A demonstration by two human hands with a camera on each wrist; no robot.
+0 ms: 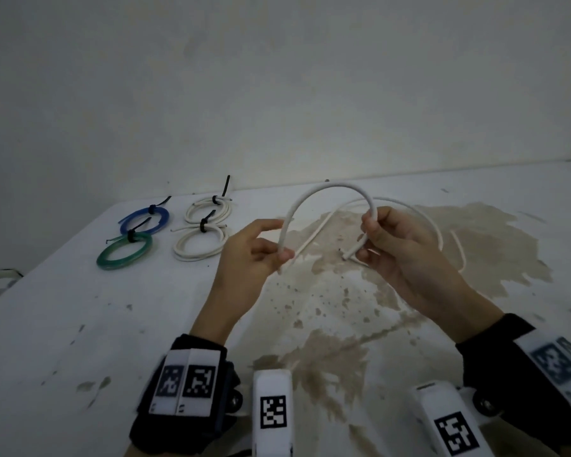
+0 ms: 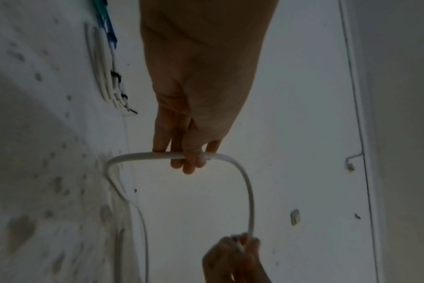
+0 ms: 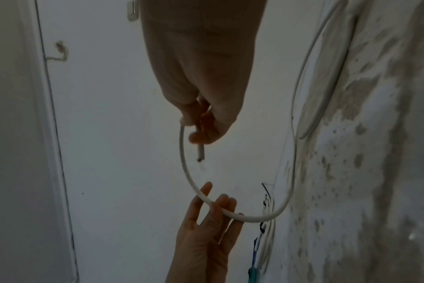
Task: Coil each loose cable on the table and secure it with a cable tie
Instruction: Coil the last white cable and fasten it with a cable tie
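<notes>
Above the stained middle of the counter [image 1: 80, 324], the right hand [image 1: 399, 245] is gripping a white cable [image 1: 330, 188] near its cut end, fingers curled round it; the short free end is sticking out below the fingers toward the counter. From this grip the cable is rising in an arch and descending to the left hand [image 1: 254, 252], whose thumb and fingers are pinching it lightly, with the forefinger extended. In the left wrist view the left hand [image 2: 191, 114] is holding the cable [image 2: 249, 201] crosswise at the fingertips, while the right hand [image 2: 235, 256] is closing on it farther along. In the right wrist view the right hand [image 3: 201, 95] is clasping the cable [image 3: 184, 168], and the left hand [image 3: 206, 233] is supporting the curve from beneath. Past the left hand, the remaining length is trailing down onto the counter and looping behind the right hand. Toward the far left of the counter, four finished coils are lying well apart from the hands, each bound by a black tie: a blue coil [image 1: 144, 221], a green coil [image 1: 124, 250] just in front of it and overlapping its edge, and two white coils, the farther [image 1: 208, 209] and the nearer [image 1: 200, 245], touching each other. A pale wall [image 1: 277, 77] is standing behind the counter.
</notes>
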